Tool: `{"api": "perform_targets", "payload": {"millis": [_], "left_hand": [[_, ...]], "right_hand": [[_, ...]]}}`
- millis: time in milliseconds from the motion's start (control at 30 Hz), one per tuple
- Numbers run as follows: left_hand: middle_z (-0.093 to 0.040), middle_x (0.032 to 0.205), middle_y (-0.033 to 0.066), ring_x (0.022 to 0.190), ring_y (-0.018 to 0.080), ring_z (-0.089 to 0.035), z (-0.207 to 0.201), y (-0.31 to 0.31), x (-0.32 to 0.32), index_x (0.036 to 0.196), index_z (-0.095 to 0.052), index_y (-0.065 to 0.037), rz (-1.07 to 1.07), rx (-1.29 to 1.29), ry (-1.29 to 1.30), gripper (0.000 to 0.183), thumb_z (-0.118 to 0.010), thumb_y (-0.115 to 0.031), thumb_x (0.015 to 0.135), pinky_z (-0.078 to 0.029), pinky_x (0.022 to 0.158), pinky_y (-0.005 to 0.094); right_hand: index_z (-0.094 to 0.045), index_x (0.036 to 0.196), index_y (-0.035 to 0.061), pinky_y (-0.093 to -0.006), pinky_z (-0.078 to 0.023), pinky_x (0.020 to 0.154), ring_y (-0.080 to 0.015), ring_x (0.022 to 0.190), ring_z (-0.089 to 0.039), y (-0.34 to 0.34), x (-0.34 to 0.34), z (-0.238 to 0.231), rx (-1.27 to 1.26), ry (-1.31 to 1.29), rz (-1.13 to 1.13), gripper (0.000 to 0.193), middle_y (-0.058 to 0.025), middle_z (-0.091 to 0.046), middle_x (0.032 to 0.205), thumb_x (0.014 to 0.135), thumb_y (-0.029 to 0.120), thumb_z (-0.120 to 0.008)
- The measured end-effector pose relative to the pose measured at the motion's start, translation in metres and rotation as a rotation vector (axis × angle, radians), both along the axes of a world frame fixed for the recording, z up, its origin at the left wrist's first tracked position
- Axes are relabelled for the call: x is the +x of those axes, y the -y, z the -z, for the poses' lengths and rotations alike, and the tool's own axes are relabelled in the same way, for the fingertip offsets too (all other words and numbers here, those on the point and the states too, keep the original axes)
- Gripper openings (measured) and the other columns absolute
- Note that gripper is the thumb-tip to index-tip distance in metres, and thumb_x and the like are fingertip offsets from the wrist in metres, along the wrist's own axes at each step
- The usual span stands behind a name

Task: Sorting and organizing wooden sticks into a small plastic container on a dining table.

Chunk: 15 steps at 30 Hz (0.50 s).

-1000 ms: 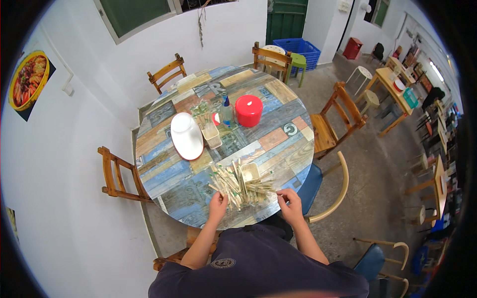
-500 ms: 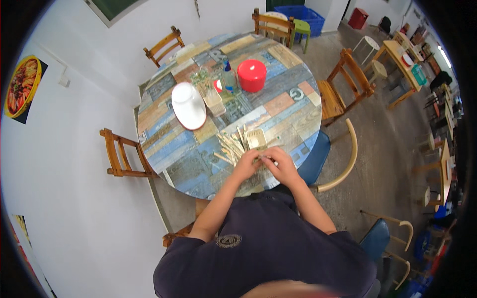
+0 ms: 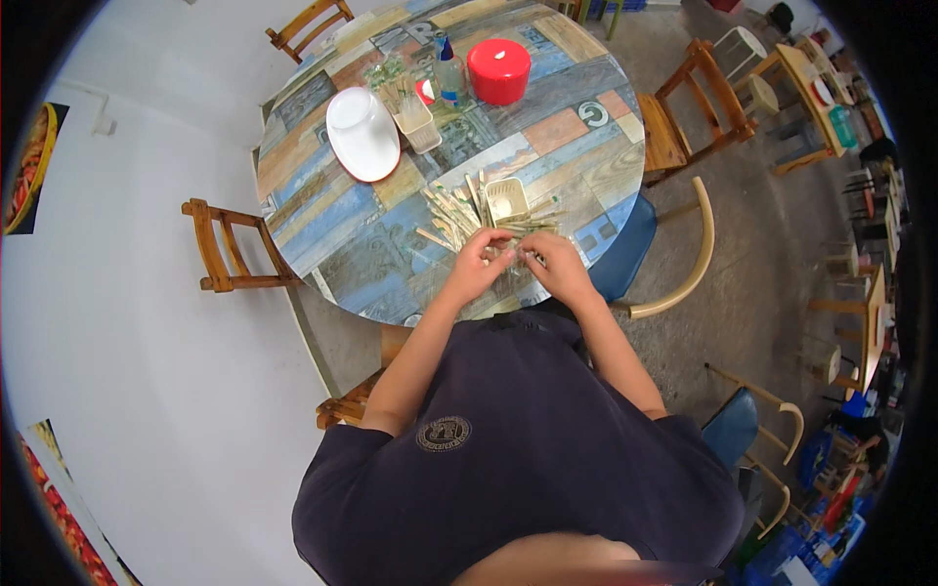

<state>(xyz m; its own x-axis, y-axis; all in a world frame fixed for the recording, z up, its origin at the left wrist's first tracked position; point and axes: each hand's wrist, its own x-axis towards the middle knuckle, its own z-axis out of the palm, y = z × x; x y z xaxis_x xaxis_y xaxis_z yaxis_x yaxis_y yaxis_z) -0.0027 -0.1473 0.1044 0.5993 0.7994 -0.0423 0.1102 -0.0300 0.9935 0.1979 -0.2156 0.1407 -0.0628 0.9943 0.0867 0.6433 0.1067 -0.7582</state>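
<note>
My left hand (image 3: 476, 268) and my right hand (image 3: 556, 268) are close together over the near edge of the round table. Fingers and thumbs of both are bent in as in a pinch, a small gap between the two hands. Whatever they hold is too small to make out. Just beyond lies a loose fan of slim pale sticks (image 3: 451, 217), which look like wrapped chopsticks. A small cream plastic basket (image 3: 519, 186) stands among them, with something pale inside. More sticks lie right of the basket, partly behind my right hand.
Farther back on the patchwork-patterned table (image 3: 362, 278) are a white oval dish (image 3: 369, 146), another cream basket (image 3: 420, 135) with sticks, a bottle with a blue top (image 3: 449, 78) and a red round container (image 3: 498, 73). Wooden chairs (image 3: 234, 249) and a blue chair (image 3: 630, 254) surround the table.
My hands have moved slightly apart; earlier their fingers met. The whole scene sits higher in the picture now. The sticks and baskets keep their places on the table.
</note>
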Motion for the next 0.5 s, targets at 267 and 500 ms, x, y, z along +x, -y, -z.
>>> {"api": "perform_targets", "payload": {"millis": [267,500], "left_hand": [[-0.067,0.106,0.0060,0.094,0.0151,-0.065,0.003,0.008,0.013,0.109,-0.069,-0.003,-0.053,0.030,-0.012,0.018,-0.073,-0.013,0.095,-0.052,0.078,0.0293],[-0.069,0.098,0.0077,0.089,0.0182,-0.067,0.014,0.006,0.012,0.105,-0.071,-0.003,-0.045,0.112,-0.094,0.019,-0.075,-0.016,0.093,-0.051,0.073,0.0299]], "right_hand": [[-0.070,0.117,0.0042,-0.0278,-0.051,0.079,-0.0137,0.090,-0.066,0.016,-0.005,-0.021,0.067,-0.364,0.156,0.026,-0.0092,-0.063,0.119,0.090,0.003,-0.072],[-0.073,0.106,0.0017,-0.0302,-0.052,0.075,-0.0197,0.085,-0.067,0.020,-0.002,-0.016,0.130,-0.250,0.170,0.016,-0.0091,-0.069,0.102,0.090,0.001,-0.072]]}}
